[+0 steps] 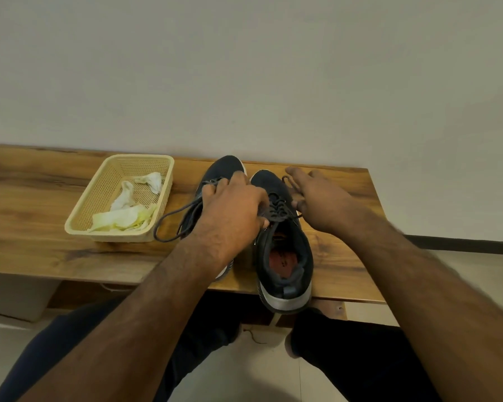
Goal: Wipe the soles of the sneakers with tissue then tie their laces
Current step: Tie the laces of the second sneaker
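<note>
Two dark sneakers stand side by side on the wooden table, toes toward the wall. The right sneaker shows its red insole and its heel overhangs the table's front edge. My left hand covers most of the left sneaker and pinches the right sneaker's laces near the tongue. My right hand hovers beside the right sneaker with fingers spread; a lace loop lies by its fingers. The left sneaker's lace trails loose in a long loop toward the basket.
A cream plastic basket with crumpled used tissues stands left of the sneakers on the table. The wall runs right behind the table. My knees in dark trousers are below the table's front edge, over a tiled floor.
</note>
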